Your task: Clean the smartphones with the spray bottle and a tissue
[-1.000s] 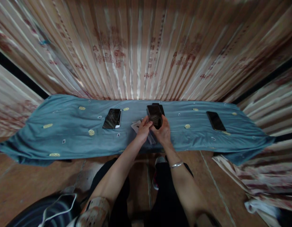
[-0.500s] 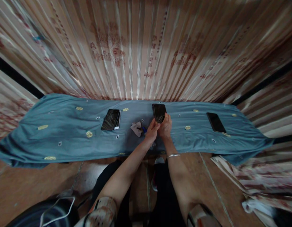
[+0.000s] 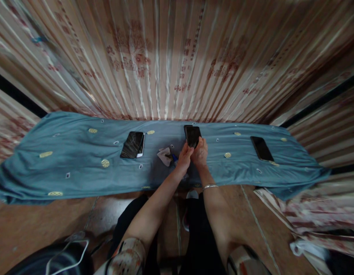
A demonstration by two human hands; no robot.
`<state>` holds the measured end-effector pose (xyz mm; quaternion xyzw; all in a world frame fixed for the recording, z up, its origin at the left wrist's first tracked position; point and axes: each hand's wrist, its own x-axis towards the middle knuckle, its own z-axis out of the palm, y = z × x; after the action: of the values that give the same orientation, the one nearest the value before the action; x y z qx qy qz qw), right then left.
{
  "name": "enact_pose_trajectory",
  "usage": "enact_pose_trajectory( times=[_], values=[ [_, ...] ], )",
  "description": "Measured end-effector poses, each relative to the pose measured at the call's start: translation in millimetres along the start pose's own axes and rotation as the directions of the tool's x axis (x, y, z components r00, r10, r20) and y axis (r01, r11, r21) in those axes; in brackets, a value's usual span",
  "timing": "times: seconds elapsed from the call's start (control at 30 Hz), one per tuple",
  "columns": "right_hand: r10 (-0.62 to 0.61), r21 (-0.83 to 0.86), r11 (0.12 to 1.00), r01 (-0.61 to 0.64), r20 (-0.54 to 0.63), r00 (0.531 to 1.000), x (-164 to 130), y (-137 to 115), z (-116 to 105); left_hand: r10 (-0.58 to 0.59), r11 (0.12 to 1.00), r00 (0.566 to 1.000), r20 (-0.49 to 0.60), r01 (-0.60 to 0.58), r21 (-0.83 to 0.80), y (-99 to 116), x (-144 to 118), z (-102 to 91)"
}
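Holding 1 phone (image 3: 192,136) | left hand (image 3: 184,158) + right hand (image 3: 200,154) grip it | 2 other phones (image 3: 132,144) lying flat

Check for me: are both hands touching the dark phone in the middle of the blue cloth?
Touching. The head view shows the left hand and right hand with fingers on the near end of the phone, no gap visible.

Both hands, left (image 3: 185,157) and right (image 3: 200,154), gripping a dark phone (image 3: 192,135) over a blue cloth (image 3: 79,160); two more phones (image 3: 133,144) (image 3: 261,148) lying either side.
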<state>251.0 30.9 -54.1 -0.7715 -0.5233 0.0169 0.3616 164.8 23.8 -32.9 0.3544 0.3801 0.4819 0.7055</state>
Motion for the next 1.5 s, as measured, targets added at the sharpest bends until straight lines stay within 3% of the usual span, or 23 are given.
enact_pose_trajectory(
  times=[0.47, 0.77, 0.9, 1.2, 1.37, 1.5],
  values=[
    [-0.013, -0.006, 1.000, 0.013, -0.006, 1.000, 0, 3, 6, 0.010, 1.000, 1.000, -0.011, -0.009, 0.011, -2, 3, 1.2],
    [0.000, -0.065, 0.998, 0.004, 0.060, 0.998, -2, -1, -2, 0.025, 0.999, 0.999, -0.024, -0.024, 0.034, -5, 4, -2.4],
    [-0.014, -0.098, 0.995, 0.017, 0.032, 0.999, -1, 1, -2, -0.026, 0.999, 1.000, -0.016, 0.026, 0.029, 1, -3, -9.1],
    [-0.143, -0.063, 0.989, 0.137, -0.103, 0.984, -2, -3, -1, -0.065, 0.996, 0.989, -0.132, 0.056, -0.068, 41, -16, -41.7],
    [-0.216, 0.003, 0.976, 0.218, -0.101, 0.971, -8, -17, -8, 0.029, 0.999, 0.985, -0.170, -0.036, -0.039, 48, -14, -70.4],
    [-0.294, 0.071, 0.953, 0.294, -0.014, 0.956, -21, -30, -17, 0.153, 0.981, 0.975, -0.162, -0.130, 0.141, 47, -10, -93.2]
  ],
)
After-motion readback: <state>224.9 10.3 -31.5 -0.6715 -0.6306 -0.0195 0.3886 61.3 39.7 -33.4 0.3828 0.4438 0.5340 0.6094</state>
